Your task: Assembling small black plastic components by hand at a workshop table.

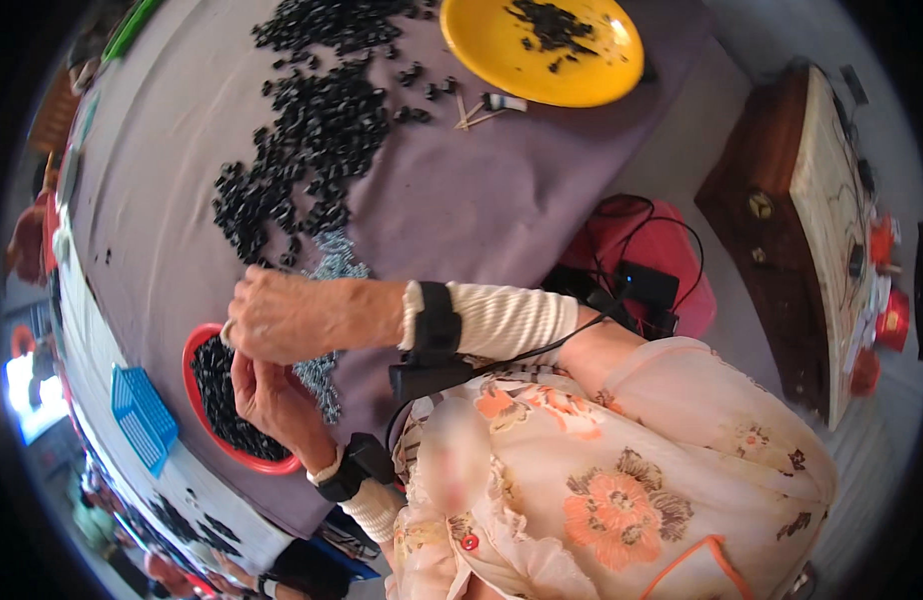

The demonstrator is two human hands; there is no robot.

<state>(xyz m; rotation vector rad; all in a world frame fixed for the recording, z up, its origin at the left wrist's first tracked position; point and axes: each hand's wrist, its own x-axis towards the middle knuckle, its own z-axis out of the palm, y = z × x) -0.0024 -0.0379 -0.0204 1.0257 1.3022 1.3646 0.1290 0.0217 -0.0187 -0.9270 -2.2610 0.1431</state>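
My right hand (300,315) reaches in over the cloth with its fingers bent and pressed together. Just beneath it, my left hand (277,400) meets it at the fingertips, thumb and fingers pinched. Anything between them is too small or too hidden to make out. Both hands are beside the rim of a red bowl (194,385) filled with small black parts (230,405). A pile of small silvery pieces, apparently screws (327,385), lies partly under my hands and wrists. Beyond it spreads a large heap of small black plastic parts (327,130).
A yellow plate (607,85) with black bits sits on the mauve cloth (462,200), near a small white-and-black tube (507,103) and thin sticks (472,118). A blue basket (144,415) stands past the bowl. A red stool (687,260) with cables and a wooden cabinet (757,200) stand right.
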